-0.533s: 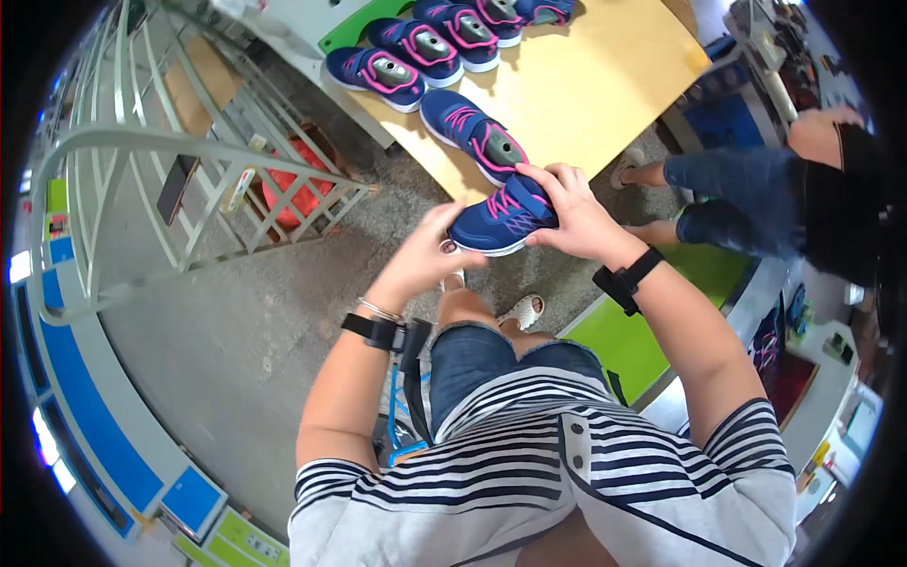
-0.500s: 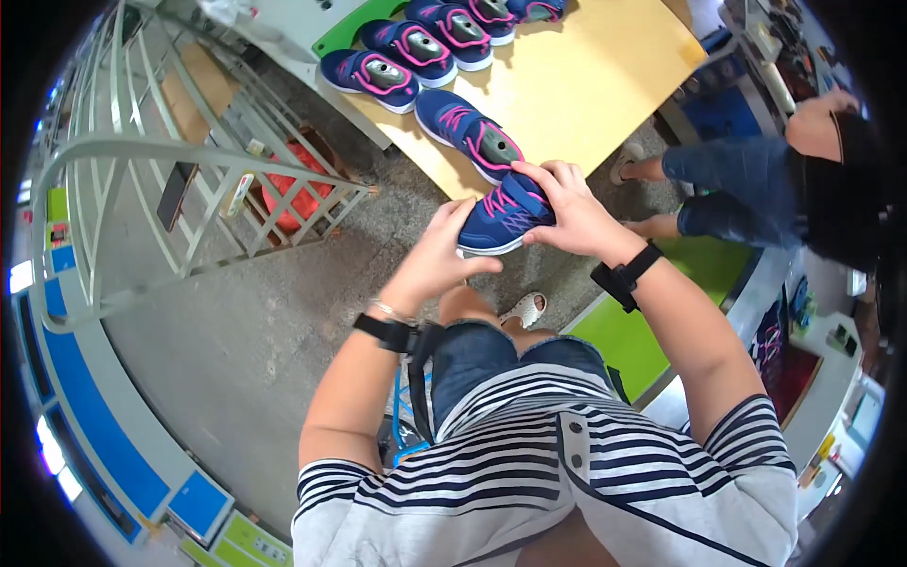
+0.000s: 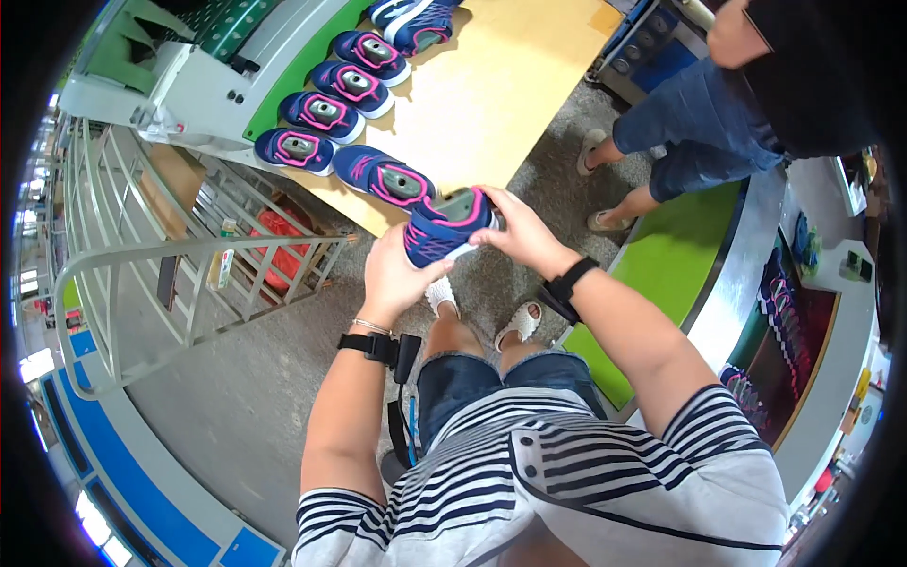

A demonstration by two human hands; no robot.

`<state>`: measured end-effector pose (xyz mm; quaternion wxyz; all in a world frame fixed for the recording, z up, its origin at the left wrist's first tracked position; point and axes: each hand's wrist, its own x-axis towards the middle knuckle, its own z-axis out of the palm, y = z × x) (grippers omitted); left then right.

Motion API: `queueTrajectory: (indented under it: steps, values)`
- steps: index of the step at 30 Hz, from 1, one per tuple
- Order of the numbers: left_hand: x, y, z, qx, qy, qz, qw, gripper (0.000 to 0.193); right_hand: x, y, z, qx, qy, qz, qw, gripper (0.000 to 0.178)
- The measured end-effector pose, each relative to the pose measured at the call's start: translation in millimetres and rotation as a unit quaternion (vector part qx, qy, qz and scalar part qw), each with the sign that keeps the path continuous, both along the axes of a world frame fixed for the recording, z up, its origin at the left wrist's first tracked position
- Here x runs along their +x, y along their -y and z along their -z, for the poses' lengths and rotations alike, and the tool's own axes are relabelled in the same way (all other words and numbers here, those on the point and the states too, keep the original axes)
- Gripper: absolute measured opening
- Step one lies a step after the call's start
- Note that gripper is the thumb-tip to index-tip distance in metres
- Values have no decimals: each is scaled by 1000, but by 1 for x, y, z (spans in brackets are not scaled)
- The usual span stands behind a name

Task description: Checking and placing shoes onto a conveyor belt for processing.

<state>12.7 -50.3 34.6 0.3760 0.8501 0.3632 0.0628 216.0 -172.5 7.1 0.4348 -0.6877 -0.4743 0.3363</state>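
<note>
Between my hands is a navy sneaker with pink laces and lining, a grey shoe last showing in its opening. My left hand grips the toe end, its thumb along the near side. My right hand holds the heel end. The sneaker is in the air by the table's near edge. Just beyond it, a matching sneaker lies on the yellow tabletop. Along the table's left side stand several more of the same, such as this sneaker, with lasts inside.
A grey metal rack with a red bag stands to the left. At right, a person in denim shorts stands near a green-topped bench. More shoes lie on a shelf at far right.
The held sneaker has tipped, so its opening and last now show. The view has shifted, bringing more of the shoe row and the machine behind it into sight.
</note>
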Motion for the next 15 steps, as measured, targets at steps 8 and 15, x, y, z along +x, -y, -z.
queueTrajectory:
  steps: [8, 15]
  values:
    - [-11, 22, -23, -243, 166, -32, 955, 93, 2, 18, -8, 26, -363, -13, 931, 55]
    - [-10, 5, -74, 166, 180, 18, 969, 88, -20, 13, -112, 119, -574, 18, 810, 51]
